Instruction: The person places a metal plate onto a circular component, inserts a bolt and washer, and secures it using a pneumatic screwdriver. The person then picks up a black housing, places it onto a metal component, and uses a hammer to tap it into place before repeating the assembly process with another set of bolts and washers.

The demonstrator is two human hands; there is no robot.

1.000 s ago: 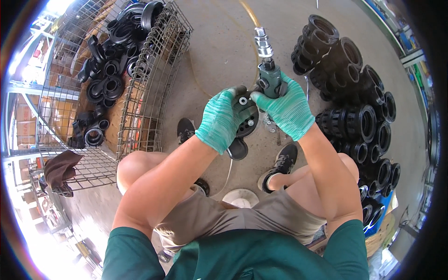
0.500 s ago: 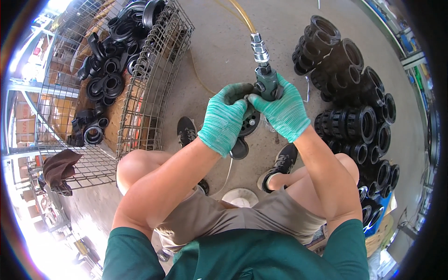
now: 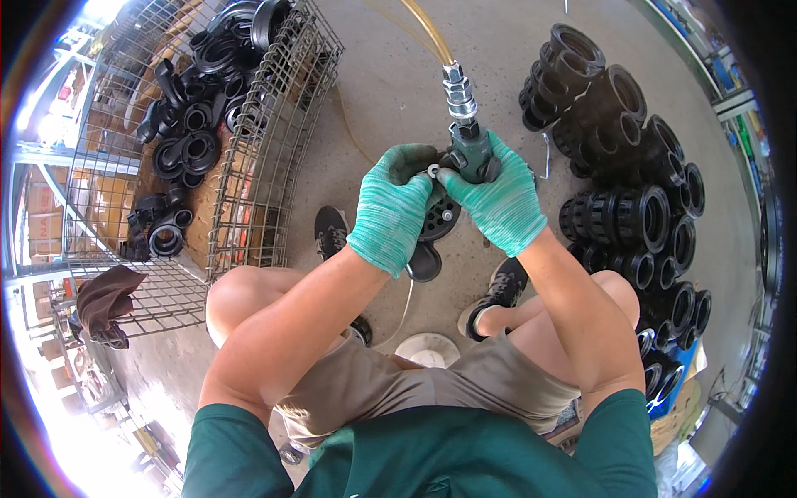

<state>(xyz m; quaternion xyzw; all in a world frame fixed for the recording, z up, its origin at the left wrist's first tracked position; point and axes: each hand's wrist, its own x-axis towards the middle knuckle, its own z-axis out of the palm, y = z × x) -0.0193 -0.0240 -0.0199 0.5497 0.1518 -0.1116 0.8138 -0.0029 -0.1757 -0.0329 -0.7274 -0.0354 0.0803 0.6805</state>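
My right hand [image 3: 491, 203], in a green knit glove, is wrapped round a dark air tool [image 3: 471, 152] with a silver hose coupling [image 3: 459, 93] at its far end. Close beside it, my left hand [image 3: 392, 199], gloved alike with darkened fingertips, is closed at a small silver nut [image 3: 433, 170]. The right thumb lies right by the nut, and the two hands almost touch. Beneath them, partly covered by the gloves, is a black round part [image 3: 440, 217] with holes and a bright bolt head. A black rounded piece [image 3: 424, 262] shows just below it.
At the left stands a wire cage [image 3: 249, 191] holding several black rubber-like fittings [image 3: 199, 153]. Stacked black ribbed rings [image 3: 618, 220] stand on the right. A yellow air hose [image 3: 430, 29] runs from the tool to the far edge. My shoes [image 3: 502, 290] flank a white round stool [image 3: 427, 350].
Both hands and the air tool have shifted slightly left. The small silver nut between the fingertips now shows more plainly.
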